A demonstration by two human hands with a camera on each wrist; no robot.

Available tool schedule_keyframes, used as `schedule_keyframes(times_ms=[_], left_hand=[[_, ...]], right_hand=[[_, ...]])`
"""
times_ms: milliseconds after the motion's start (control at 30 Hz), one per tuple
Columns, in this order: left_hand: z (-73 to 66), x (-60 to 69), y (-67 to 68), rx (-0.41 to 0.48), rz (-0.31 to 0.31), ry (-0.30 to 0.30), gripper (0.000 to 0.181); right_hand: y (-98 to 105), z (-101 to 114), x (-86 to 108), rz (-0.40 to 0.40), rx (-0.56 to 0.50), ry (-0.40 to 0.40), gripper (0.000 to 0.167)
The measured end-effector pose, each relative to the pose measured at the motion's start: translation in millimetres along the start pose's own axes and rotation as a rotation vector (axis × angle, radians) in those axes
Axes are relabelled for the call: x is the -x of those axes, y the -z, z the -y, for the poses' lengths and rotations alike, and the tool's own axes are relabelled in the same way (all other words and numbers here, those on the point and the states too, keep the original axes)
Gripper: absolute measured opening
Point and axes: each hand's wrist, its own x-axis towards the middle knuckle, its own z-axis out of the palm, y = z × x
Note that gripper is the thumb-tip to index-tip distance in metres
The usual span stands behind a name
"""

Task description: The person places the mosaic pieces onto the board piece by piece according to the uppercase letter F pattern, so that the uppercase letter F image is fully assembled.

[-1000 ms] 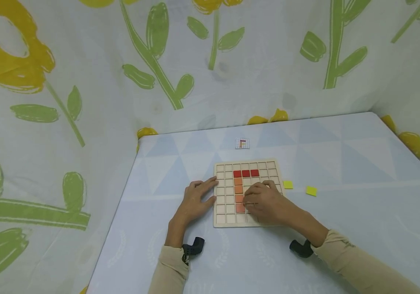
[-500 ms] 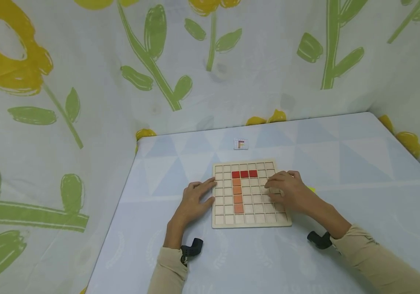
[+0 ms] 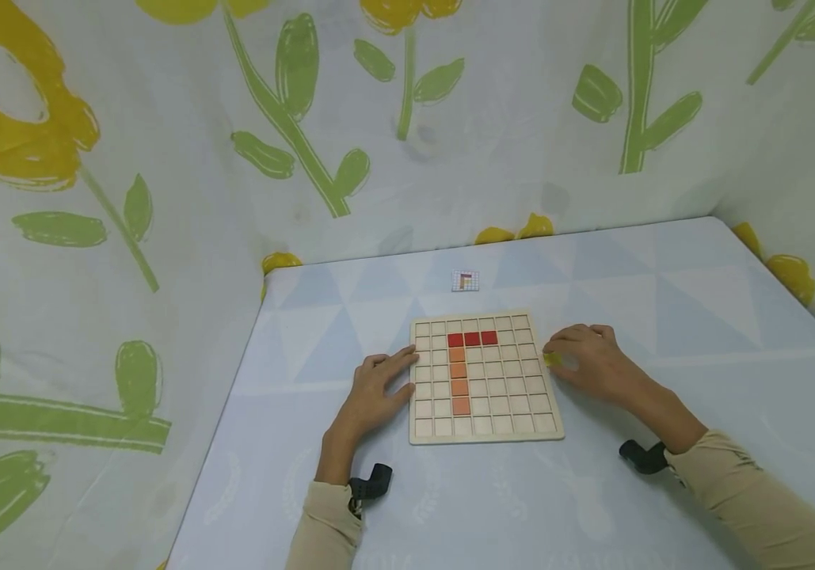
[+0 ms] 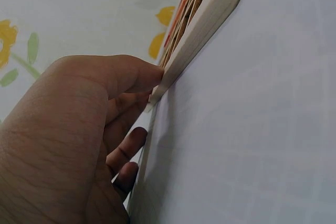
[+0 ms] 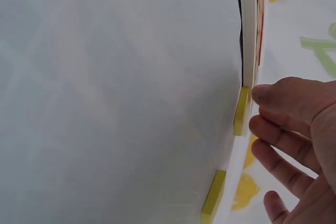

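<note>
A square wooden grid board (image 3: 500, 388) lies flat on the table. Red tiles (image 3: 472, 339) fill three cells in a row, and a column of several orange tiles (image 3: 458, 387) runs down from the leftmost one. My left hand (image 3: 370, 396) touches the board's left edge with thumb and fingertips. Just off the right edge, my right hand (image 3: 588, 364) hovers with loosely bent fingers over a yellow tile (image 5: 241, 112). The thumb tip is close to that tile; whether it touches cannot be told. Another yellow tile (image 5: 213, 196) lies apart, hidden by my right hand in the head view.
A small printed card (image 3: 465, 280) with a coloured grid pattern lies behind the board. The table (image 3: 336, 317) has a pale blue triangle-patterned cover, and flower-printed cloth (image 3: 493, 158) rises behind it. Black wrist cameras (image 3: 371, 481) sit on both wrists.
My right hand has left the board's lower middle and moved right to the yellow tile beside the board. A tile now shows fully in the column's lowest orange cell. My left hand stays put.
</note>
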Motion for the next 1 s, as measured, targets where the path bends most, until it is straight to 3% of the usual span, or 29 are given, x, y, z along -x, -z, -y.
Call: schedule_keyframes(times_ms=[200,733,1000], left_hand=[[1.7,0.4,-0.3,-0.002,-0.009,0.004,0.051],[1.1,1.2,1.0,0.019,-0.003,-0.031,0.051],[1.8,0.3,0.6,0.011,-0.003,-0.021,0.051]], right_hand=[[2.3,-3.3,-0.1,0.042,-0.006,-0.033,0.025],[5.8,-4.8,1.9,0.005,-0.003,-0.013,0.019],[9.1,-3.5,0.7,-0.027,0.008,0.021,0.022]])
